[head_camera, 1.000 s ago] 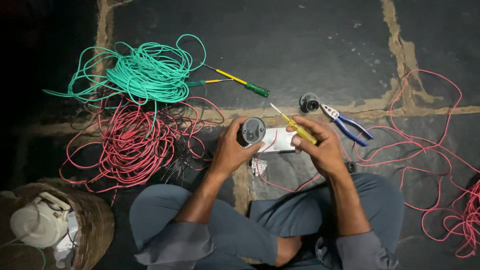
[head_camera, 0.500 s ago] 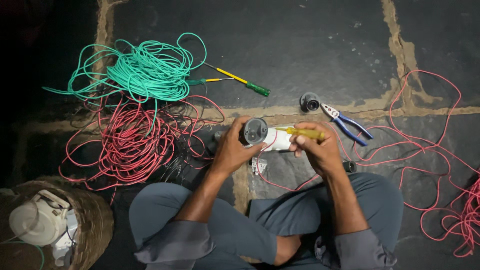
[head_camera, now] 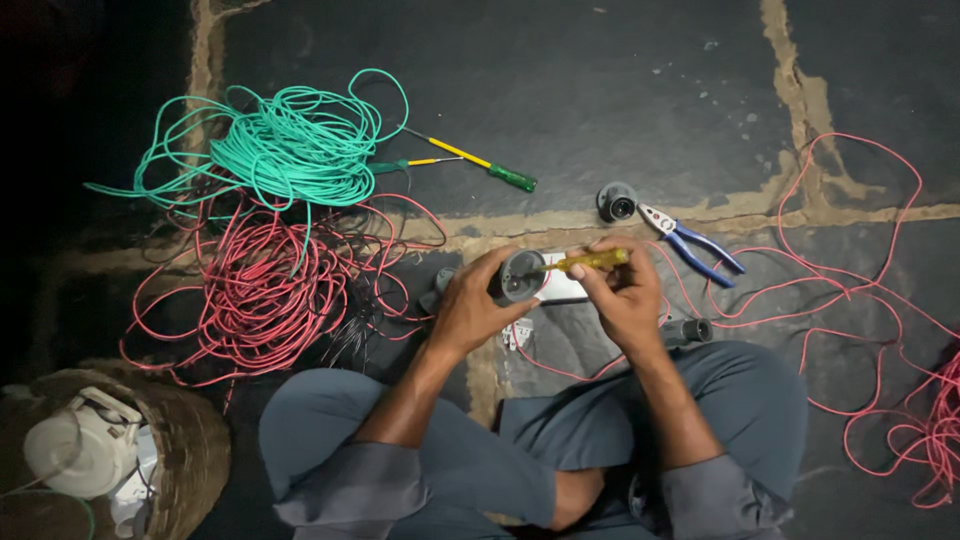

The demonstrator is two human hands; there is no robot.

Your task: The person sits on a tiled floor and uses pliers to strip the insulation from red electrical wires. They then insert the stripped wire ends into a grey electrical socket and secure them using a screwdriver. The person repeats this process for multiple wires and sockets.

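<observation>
The person sits cross-legged on the floor point(head_camera: 620, 90), and both hands meet just above the knees. The left hand point(head_camera: 470, 310) is wrapped around a round grey holder point(head_camera: 520, 275), with its open face turned toward the other hand. That way the inside can be reached. The right hand point(head_camera: 625, 295) pinches a yellow screwdriver point(head_camera: 590, 262) in clenched fingers, lying flat, with the tip pointing into the holder. One hand keeps the part steady while the other works the tool.

Under the hands lies a white flat piece point(head_camera: 562, 290), mostly covered. What it is cannot be told.

Other things lie close by, within an arm's reach. Blue pliers point(head_camera: 695, 245) rest beside a second grey holder point(head_camera: 616, 202), just past the right hand. A third grey part point(head_camera: 690, 330) sits by the right knee. A green screwdriver point(head_camera: 470, 162) lies next to the green wire point(head_camera: 285, 150), which is heaped toward the far left of the floor. The red wire point(head_camera: 255, 295) is piled just below it, and a bunch of thin black wire point(head_camera: 355, 335) lies against that pile. More red wire point(head_camera: 860, 300) loops out to the right edge and is cut off there.

At the near left corner a basket point(head_camera: 190, 440) holds a white thing point(head_camera: 80, 450); it is dim and partly out of view. The screwdriver tip is hidden inside the holder, so what it touches cannot be seen. The left side of the floor is very dark.
</observation>
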